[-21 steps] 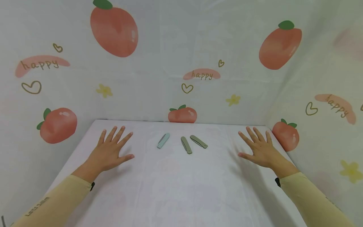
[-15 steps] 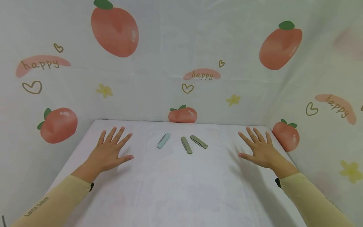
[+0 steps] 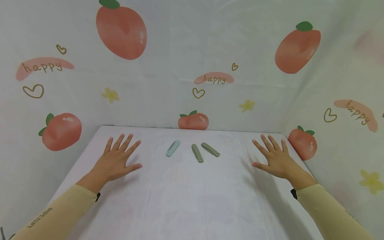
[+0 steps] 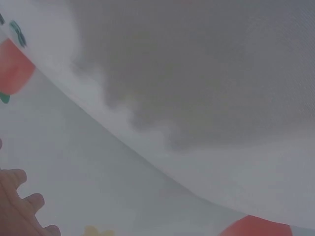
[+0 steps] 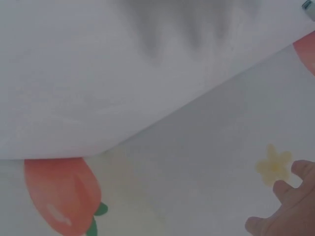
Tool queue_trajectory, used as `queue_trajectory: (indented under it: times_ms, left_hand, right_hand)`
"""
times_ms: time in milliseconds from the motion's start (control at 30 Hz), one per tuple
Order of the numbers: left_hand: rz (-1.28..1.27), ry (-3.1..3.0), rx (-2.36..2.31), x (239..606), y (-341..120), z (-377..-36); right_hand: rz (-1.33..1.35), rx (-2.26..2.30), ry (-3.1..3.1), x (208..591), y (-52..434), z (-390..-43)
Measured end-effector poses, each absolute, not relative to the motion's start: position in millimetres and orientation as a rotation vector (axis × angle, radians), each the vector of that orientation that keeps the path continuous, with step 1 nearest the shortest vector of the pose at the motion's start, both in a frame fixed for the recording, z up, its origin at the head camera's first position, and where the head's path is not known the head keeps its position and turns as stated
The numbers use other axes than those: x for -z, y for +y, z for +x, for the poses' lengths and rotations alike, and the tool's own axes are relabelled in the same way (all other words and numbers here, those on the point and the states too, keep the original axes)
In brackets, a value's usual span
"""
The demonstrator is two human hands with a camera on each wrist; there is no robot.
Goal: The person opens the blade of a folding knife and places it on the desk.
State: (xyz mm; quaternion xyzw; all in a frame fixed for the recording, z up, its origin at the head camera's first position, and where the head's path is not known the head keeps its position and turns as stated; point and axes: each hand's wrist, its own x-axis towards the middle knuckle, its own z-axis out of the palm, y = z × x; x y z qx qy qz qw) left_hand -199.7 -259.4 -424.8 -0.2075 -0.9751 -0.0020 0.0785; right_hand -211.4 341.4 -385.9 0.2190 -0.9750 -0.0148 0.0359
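- Barely anything is shifting at the far left: the printed red fruit (image 3: 61, 132) on the side wall (image 3: 18, 160) is sitting a touch higher in your head view than half a second ago.
- Your left sleeve (image 3: 57, 213) is lying along the same slant as before.
- Your left hand (image 3: 114, 162) is spreading its fingers wide and holding nothing; it is hovering over the white table (image 3: 180, 200), keeping nearly the same place as earlier.
- Next to the right, well apart from that hand, the pale blue folded tool (image 3: 173, 148) is lying on the table, leaning as it did before.
- Near the middle, the first green folded tool (image 3: 197, 153) is resting unmoved.
- Just beside it, the second green folded tool (image 3: 210, 149) is also keeping its spot and angle.
- Your right hand (image 3: 277, 162) is spreading wide too, holding nothing, and staying well apart from the tools.
- Your right sleeve (image 3: 330, 210) is showing no clear change at the far right.
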Motion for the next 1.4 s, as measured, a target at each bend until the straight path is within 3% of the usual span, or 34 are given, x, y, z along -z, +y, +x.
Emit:
queue_trajectory:
  times_ms: [833,1400]
  left_hand:
    - [-0.614,-2.962,0.203,444.0,-216.1,-206.4]
    - [-0.662,-2.998,0.384,430.7,-181.1,-216.1]
  right_hand:
    - [0.664,-0.322,-2.991,398.9,297.8,-232.5]
    - [0.756,-0.513,-3.007,409.5,252.2,-264.0]
